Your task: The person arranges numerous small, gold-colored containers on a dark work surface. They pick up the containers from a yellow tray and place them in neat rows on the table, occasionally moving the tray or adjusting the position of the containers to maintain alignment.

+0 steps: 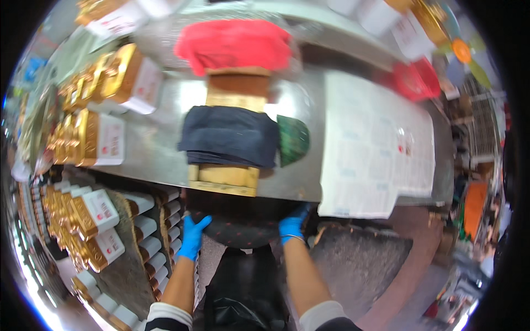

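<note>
Dark round tray held between left hand, right hand

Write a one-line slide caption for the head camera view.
Two blue-gloved hands, left hand and right hand, grip a dark round tray below a steel counter stacked with gold-and-white boxes.

Bare tabletop lay open left of the wooden block draped with dark cloth. Gold-and-white boxes crowded the far left, a paper sheet covered the right, and a red cloth blocked the far side.
</note>
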Tool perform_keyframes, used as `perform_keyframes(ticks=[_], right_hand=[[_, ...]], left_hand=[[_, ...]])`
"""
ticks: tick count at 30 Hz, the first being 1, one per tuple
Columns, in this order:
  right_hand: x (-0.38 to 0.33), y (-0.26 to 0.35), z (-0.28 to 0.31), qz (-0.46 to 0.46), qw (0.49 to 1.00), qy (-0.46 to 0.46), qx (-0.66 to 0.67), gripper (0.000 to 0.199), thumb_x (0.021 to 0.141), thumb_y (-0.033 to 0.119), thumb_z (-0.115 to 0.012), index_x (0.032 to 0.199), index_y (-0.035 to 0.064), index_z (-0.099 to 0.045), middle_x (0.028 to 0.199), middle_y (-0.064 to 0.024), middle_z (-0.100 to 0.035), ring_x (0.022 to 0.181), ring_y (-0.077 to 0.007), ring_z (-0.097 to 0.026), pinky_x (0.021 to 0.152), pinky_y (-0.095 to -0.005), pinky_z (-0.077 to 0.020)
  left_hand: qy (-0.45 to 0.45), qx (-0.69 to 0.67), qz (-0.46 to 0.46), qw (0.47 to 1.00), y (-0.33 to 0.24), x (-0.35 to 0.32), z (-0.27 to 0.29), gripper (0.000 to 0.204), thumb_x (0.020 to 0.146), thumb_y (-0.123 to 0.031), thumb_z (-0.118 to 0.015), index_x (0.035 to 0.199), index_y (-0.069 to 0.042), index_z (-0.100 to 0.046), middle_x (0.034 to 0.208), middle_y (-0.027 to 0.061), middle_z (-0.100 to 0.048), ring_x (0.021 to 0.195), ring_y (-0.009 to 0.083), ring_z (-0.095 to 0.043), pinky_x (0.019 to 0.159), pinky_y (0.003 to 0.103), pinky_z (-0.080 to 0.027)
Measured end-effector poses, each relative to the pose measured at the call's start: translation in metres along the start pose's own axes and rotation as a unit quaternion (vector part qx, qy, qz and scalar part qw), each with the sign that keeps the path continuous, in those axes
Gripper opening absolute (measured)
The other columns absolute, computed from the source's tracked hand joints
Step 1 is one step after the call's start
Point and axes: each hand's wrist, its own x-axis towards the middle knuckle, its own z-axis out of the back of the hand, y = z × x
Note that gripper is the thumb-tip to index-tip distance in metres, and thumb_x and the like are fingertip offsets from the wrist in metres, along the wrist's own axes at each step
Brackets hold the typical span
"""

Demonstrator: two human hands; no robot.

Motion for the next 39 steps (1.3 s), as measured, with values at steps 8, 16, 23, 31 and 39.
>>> perform_keyframes(ticks=[8,16,23,31,39], right_hand=[[0.162,0.066,0.103,0.058,0.817,0.115,-0.563,0.043,0.095,0.026,-0.047,0.13,0.0001,-0.048,0.133,-0.0132,-0.049,0.117,-0.0284,-0.047,0.103,-0.0366,-0.0348],[0.039,0.094,0.114,0.015,0.746,0.217,-0.629,0.043,0.094,0.022,-0.054,0.128,-0.003,-0.05,0.124,-0.0123,-0.056,0.107,-0.0216,-0.053,0.094,-0.0331,-0.0419],[-0.141,0.116,0.103,-0.006,0.674,0.321,-0.665,0.041,0.092,0.021,-0.059,0.124,-0.0042,-0.054,0.117,-0.0136,-0.061,0.105,-0.0191,-0.058,0.09,-0.0311,-0.0468],[-0.227,0.113,-0.041,0.106,0.54,0.551,-0.628,0.04,0.087,0.011,-0.065,0.122,-0.005,-0.055,0.121,-0.0147,-0.06,0.108,-0.0182,-0.058,0.093,-0.0307,-0.0462],[-0.363,0.019,-0.208,0.216,0.433,0.667,-0.567,0.035,0.087,0.011,-0.063,0.119,-0.0012,-0.058,0.113,-0.0107,-0.064,0.094,-0.0162,-0.062,0.085,-0.0286,-0.0477]], left_hand=[[0.047,0.252,-0.139,0.957,-0.022,0.124,-0.108,0.047,0.079,-0.013,-0.065,0.122,0.0,-0.051,0.118,0.0145,-0.058,0.106,0.027,-0.057,0.091,0.039,-0.047],[0.016,0.391,-0.086,0.916,-0.012,0.149,-0.138,0.038,0.086,-0.026,-0.051,0.117,-0.005,-0.058,0.117,0.0185,-0.059,0.107,0.034,-0.056,0.09,0.043,-0.047],[0.126,0.435,-0.042,0.891,-0.04,0.001,-0.103,0.033,0.085,-0.028,-0.052,0.107,-0.005,-0.062,0.108,0.0218,-0.061,0.098,0.0401,-0.059,0.084,0.046,-0.048],[-0.026,0.393,-0.363,0.845,-0.19,-0.255,0.11,0.019,0.077,-0.017,-0.06,0.092,-0.01,-0.069,0.08,0.0155,-0.065,0.072,0.0347,-0.062,0.064,0.042,-0.05],[-0.203,0.379,-0.493,0.756,-0.285,-0.195,0.243,0.013,0.076,-0.019,-0.066,0.076,-0.006,-0.065,0.077,0.0117,-0.058,0.075,0.0304,-0.059,0.065,0.041,-0.046]])
